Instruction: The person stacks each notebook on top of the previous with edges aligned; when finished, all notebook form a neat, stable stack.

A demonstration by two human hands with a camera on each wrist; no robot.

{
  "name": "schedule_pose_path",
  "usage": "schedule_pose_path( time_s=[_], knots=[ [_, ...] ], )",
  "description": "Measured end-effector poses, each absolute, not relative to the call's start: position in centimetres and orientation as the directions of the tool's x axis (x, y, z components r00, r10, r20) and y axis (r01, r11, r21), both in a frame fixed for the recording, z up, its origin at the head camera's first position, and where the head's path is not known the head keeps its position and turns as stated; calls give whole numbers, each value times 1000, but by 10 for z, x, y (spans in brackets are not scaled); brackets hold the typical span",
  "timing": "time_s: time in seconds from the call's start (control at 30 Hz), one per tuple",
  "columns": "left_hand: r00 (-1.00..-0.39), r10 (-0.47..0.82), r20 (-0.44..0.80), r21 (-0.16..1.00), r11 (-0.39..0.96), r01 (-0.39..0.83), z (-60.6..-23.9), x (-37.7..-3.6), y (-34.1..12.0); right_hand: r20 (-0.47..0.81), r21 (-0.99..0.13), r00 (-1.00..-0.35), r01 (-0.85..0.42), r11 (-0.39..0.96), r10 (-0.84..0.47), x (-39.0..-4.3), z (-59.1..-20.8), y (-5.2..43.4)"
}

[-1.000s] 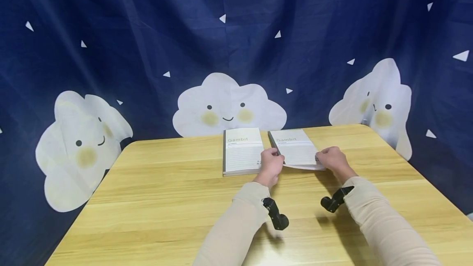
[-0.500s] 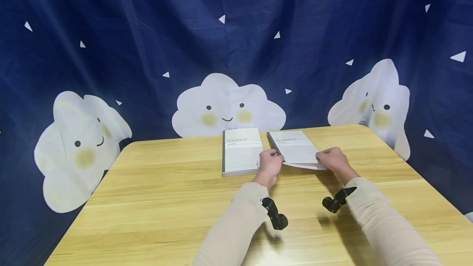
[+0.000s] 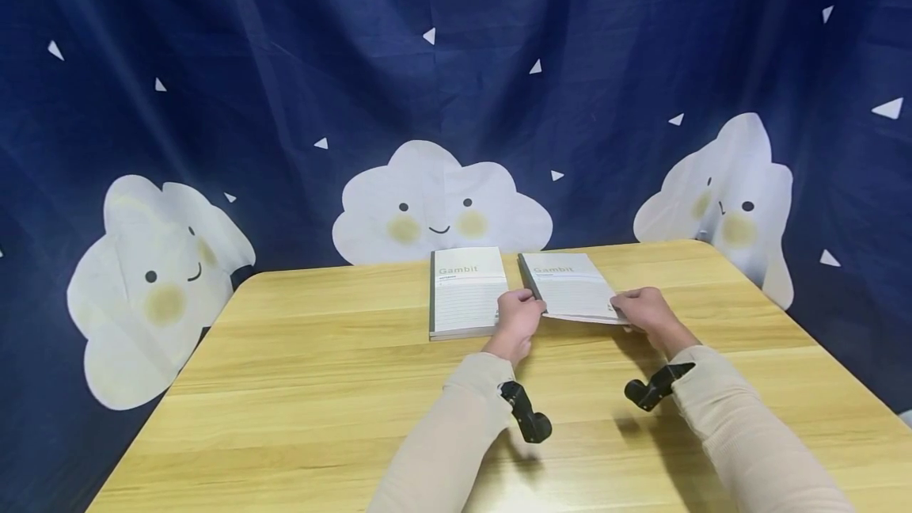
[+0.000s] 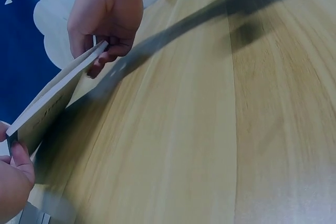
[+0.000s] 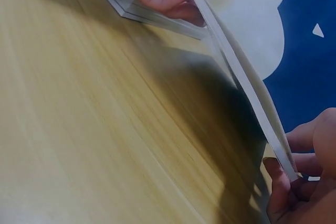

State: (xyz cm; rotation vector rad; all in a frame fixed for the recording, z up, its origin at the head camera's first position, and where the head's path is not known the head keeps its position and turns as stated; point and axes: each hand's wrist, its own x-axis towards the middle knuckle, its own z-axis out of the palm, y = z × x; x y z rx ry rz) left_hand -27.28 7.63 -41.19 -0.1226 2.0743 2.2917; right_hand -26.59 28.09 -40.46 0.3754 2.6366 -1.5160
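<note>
A white notebook (image 3: pixel 573 287) with a dark spine and the word "Gambit" is held up at its near edge by both hands. At its near left corner, my left hand (image 3: pixel 518 317) pinches the spine side. My right hand (image 3: pixel 647 311) pinches the near right corner, thumb on one face and fingers on the other in the right wrist view. Beneath the raised edge of the notebook (image 4: pixel 58 93), the left wrist view shows a dark shadow on the wood. Left of it lies a like notebook (image 3: pixel 466 291), flat, with its lower right corner behind my left hand.
The wooden table (image 3: pixel 321 402) extends toward me and to both sides. A dark blue curtain (image 3: pixel 456 85) with white clouds hangs behind its far edge. Black wrist cameras (image 3: pixel 527 412) project from the sleeves over the tabletop.
The gap between the held notebook's cover and its lower layers has narrowed at the near edge. My left hand has shifted slightly left, my right hand slightly right. The flat notebook stays put.
</note>
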Motion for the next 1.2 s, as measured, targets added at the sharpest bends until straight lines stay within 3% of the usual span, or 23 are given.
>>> schedule_pose_path(
  time_s=[0.37, 0.93, 1.2],
  knots=[
    [-995, 32, -90, 983, -159, -94, -411, -273, 75, -183, -881, -975, 218, 419, 124, -263, -406, 286],
    [-994, 85, -73, 960, -265, -93, -411, -273, 66, -130, -913, -977, 184, 365, 166, -259, -409, 282],
    [-994, 93, -58, 939, -332, -86, -410, -276, 53, -110, -957, -987, 136, 257, 115, -256, -403, 273]
  ],
)
